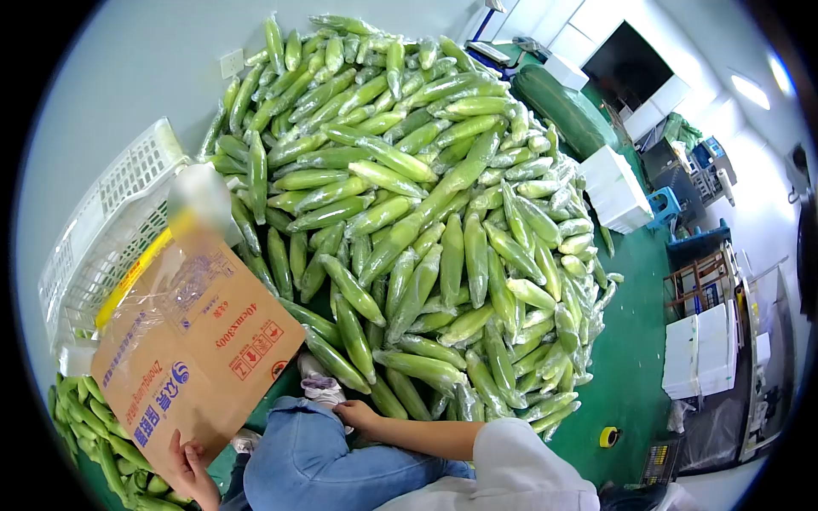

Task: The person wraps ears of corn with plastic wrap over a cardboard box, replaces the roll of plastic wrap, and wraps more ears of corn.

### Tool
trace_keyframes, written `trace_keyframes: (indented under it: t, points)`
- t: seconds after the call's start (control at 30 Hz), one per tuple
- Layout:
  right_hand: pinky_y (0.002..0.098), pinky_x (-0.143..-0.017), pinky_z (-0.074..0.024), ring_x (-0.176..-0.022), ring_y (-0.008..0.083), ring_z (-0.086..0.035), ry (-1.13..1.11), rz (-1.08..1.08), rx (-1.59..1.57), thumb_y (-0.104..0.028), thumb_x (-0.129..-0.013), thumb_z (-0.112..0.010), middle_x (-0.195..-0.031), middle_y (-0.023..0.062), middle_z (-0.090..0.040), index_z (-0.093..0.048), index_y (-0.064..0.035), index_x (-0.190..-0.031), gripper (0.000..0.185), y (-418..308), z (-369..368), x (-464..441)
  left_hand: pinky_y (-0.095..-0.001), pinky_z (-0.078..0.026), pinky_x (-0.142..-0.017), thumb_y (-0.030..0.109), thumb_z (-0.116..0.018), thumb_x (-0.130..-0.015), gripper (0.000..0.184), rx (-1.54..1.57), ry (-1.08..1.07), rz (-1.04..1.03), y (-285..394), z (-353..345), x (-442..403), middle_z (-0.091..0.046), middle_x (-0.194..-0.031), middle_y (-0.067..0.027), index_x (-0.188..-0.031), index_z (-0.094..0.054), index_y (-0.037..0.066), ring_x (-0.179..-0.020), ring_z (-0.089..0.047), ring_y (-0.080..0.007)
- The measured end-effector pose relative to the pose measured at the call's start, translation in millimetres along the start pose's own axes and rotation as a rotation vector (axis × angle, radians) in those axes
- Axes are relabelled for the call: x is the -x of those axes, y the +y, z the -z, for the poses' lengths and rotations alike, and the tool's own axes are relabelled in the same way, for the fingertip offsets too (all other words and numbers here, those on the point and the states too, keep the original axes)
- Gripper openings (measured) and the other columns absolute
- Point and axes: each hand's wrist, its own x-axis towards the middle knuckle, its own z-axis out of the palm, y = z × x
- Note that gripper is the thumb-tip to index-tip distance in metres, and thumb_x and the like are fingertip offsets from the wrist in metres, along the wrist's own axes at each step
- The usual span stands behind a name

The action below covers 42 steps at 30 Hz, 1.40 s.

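Cardboard (213, 362), brown, broad-faced and printed in red and blue, lies tilted beside a white perforated plastic basket (111, 200), a yellow strip (135, 279) running along its upper edge. It sits at the person's left, and glossy clear film shows across its upper part. From here I'd judge it fairly light and stiff in the face, though its corners would bend if pinched hard; the film looks slick and likely to cling. The lower edge, or two opposite sides, would give the steadiest hold.

The left hand (194, 477) is at that lower edge, thumb and fingers parted and loosely open, touching or just beside the board, not closed around it. The right hand (358, 416) hangs down by the pale shoe (322, 387), just past the blue denim knee (294, 426). Its fingers are bent and partly hidden, and I can't tell whether they grip anything.

Beyond the shoe rises a great heap of green, husked corn ears wrapped in clear film (409, 221). Those would be firm and fairly weighty, slippery in their wrap, best taken round the thick middle. More green ears (115, 447) lie below the basket.
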Motion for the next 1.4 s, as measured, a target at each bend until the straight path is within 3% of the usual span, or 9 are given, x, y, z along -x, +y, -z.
trace_keyframes:
  t: [0.2, 0.23, 0.33, 0.5, 0.67, 0.8, 1.07, 1.17, 1.4]
  points:
    - [0.0315, -0.077, -0.0493, -0.085, 0.0179, -0.061, -0.012, -0.028, -0.074, -0.022, -0.087, -0.063, -0.095, 0.0095, -0.067, -0.065, 0.0037, -0.109, 0.034, -19.7, 15.9, 37.7, -0.0254, -0.047, -0.081, 0.010, -0.048, -0.099, 0.034, 0.310, 0.045, 0.085, -15.2, -11.9, 9.9, -0.061, -0.091, -0.0050, -0.132, -0.049, 0.001, -0.085, -0.056, -0.0115]
    - [0.0267, -0.057, -0.0415, -0.067, 0.0126, -0.052, 0.006, 0.006, -0.048, -0.022, -0.092, -0.058, -0.083, 0.0026, -0.062, -0.064, -0.0032, -0.113, 0.029, -17.7, 12.9, 36.5, -0.0265, -0.049, -0.080, 0.008, -0.049, -0.098, 0.033, 0.363, 0.035, 0.151, -12.5, -11.6, 10.6, -0.063, -0.094, -0.0062, -0.131, -0.050, 0.002, -0.086, -0.059, -0.0128]
    - [0.0329, -0.077, -0.0516, -0.085, 0.0205, -0.063, -0.027, -0.105, -0.186, -0.020, -0.092, -0.057, -0.098, 0.0076, -0.067, -0.062, 0.0008, -0.113, 0.030, -15.7, 20.4, 26.8, -0.0286, -0.052, -0.075, 0.006, -0.054, -0.095, 0.027, 0.341, 0.075, 0.155, -9.5, -12.0, 12.1, -0.067, -0.089, -0.0067, -0.121, -0.058, 0.001, -0.084, -0.063, -0.0134]
    - [0.0363, -0.079, -0.0534, -0.085, 0.0239, -0.065, 0.026, -0.212, -0.134, -0.014, -0.091, -0.055, -0.096, 0.0110, -0.067, -0.062, 0.0022, -0.107, 0.025, -82.8, 18.0, 81.0, -0.0388, -0.050, -0.085, 0.005, -0.065, -0.083, 0.032, -0.124, 0.130, -0.099, 0.2, 6.1, 2.1, -0.064, -0.107, -0.0156, -0.115, -0.061, 0.005, -0.096, -0.061, -0.0328]
    - [0.0291, -0.078, -0.0471, -0.083, 0.0126, -0.059, 0.182, 1.095, 0.558, -0.010, -0.091, -0.062, -0.085, 0.0048, -0.065, -0.065, 0.0011, -0.098, 0.013, -204.3, -28.3, 78.5, -0.0425, -0.045, -0.093, 0.012, -0.071, -0.078, 0.047, -0.307, 0.217, -0.144, -35.2, 13.4, -71.6, -0.050, -0.131, -0.0170, -0.122, -0.057, 0.007, -0.110, -0.052, -0.0372]
    - [0.0431, -0.094, -0.0405, -0.112, 0.0337, -0.050, 0.232, 1.652, 1.164, -0.010, -0.082, -0.067, -0.113, 0.0115, -0.060, -0.064, -0.0063, -0.108, 0.026, -297.3, -133.5, 21.2, -0.0416, -0.047, -0.090, 0.015, -0.069, -0.080, 0.042, -0.336, 0.316, -0.200, -74.1, 7.0, -158.5, -0.051, -0.130, -0.0163, -0.120, -0.059, 0.010, -0.109, -0.054, -0.0359]
    - [0.0403, -0.083, -0.0444, -0.094, 0.0308, -0.056, 0.045, 1.462, 1.035, -0.013, -0.086, -0.064, -0.093, 0.0080, -0.066, -0.064, -0.0065, -0.093, 0.009, -335.8, -164.7, -9.2, -0.0408, -0.050, -0.070, 0.007, -0.062, -0.086, 0.005, -0.232, 0.375, -0.344, -92.1, 34.3, -177.9, -0.066, -0.083, -0.0108, -0.091, -0.062, 0.008, -0.076, -0.063, -0.0334]
    - [0.0255, -0.073, -0.0460, -0.080, 0.0131, -0.058, -0.169, 1.188, 0.629, -0.003, -0.091, -0.057, -0.085, 0.0066, -0.060, -0.058, 0.0011, -0.091, 0.004, -308.0, -111.7, 8.8, -0.0384, -0.047, -0.063, -0.002, -0.059, -0.075, 0.017, -0.344, 0.357, -0.463, -69.4, 69.1, -111.1, -0.065, -0.080, -0.0095, -0.089, -0.061, 0.008, -0.070, -0.061, -0.0297]
    - [0.0227, -0.065, -0.0443, -0.069, 0.0110, -0.056, -0.361, 0.911, 0.934, -0.004, -0.094, -0.049, -0.073, 0.0051, -0.059, -0.053, 0.0008, -0.090, 0.008, -245.3, -44.3, 40.6, -0.0296, -0.047, -0.074, 0.012, -0.060, -0.076, 0.023, -0.415, 0.216, -0.386, -67.3, 45.5, 50.4, -0.068, -0.101, -0.0043, -0.099, -0.061, 0.008, -0.094, -0.065, -0.0166]
